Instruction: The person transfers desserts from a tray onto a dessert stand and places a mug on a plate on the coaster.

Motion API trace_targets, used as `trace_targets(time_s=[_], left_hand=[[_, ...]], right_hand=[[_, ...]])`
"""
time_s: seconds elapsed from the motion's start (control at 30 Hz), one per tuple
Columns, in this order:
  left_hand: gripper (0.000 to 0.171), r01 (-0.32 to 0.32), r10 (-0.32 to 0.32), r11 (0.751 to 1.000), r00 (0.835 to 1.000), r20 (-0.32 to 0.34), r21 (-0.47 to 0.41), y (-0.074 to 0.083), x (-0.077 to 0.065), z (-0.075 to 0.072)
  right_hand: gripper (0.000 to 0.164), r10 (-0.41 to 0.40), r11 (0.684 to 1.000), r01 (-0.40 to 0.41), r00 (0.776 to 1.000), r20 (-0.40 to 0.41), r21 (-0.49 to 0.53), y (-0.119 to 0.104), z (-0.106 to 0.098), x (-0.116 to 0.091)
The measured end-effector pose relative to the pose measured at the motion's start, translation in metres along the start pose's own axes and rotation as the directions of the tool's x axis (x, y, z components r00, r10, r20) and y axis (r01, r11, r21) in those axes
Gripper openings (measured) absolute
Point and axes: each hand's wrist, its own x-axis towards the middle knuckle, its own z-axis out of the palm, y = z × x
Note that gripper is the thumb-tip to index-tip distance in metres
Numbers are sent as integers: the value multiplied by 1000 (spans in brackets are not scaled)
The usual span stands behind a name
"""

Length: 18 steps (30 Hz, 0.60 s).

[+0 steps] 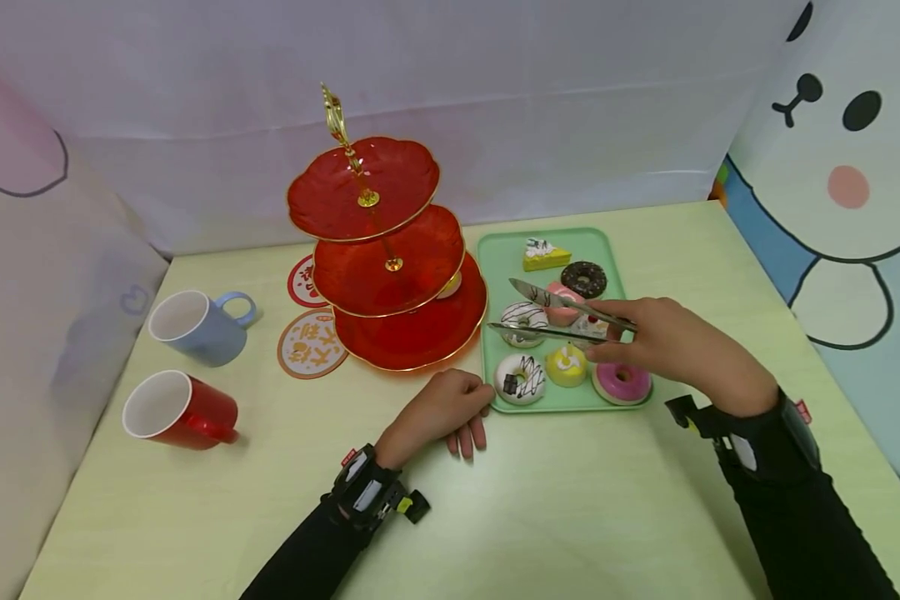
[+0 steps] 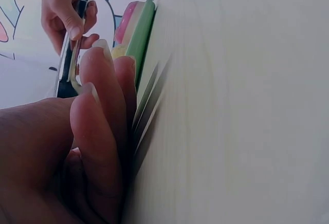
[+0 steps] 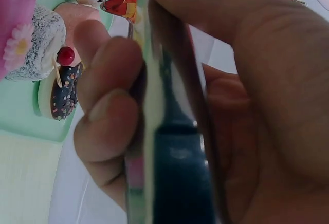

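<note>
The tongs (image 1: 543,297) might have knocked the pink cake (image 1: 565,290) or tipped the striped donut (image 1: 523,310) below their tips, because the two sat so close together. A weak pinch could have let the donut slip. The right hand (image 1: 663,346) had its fingers bent round the tongs, with the tips spread wide. The donut sat left of that hand, on the green tray (image 1: 504,258). The left hand (image 1: 456,408) rested loosely on the worktop (image 1: 570,500), close by the tray's corner
</note>
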Motion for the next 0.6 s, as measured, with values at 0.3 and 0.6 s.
trace_targets(time_s=[0.3,0.6], left_hand=[[31,1,-1,1000,1000,2,7,-1,1,0],[31,7,-7,1000,1000,2,6,-1,0,0]], right_hand=[[72,8,1000,-8,1000,12,-4,3,2,1],[70,31,998,-33,999,32,50,7,5,4]])
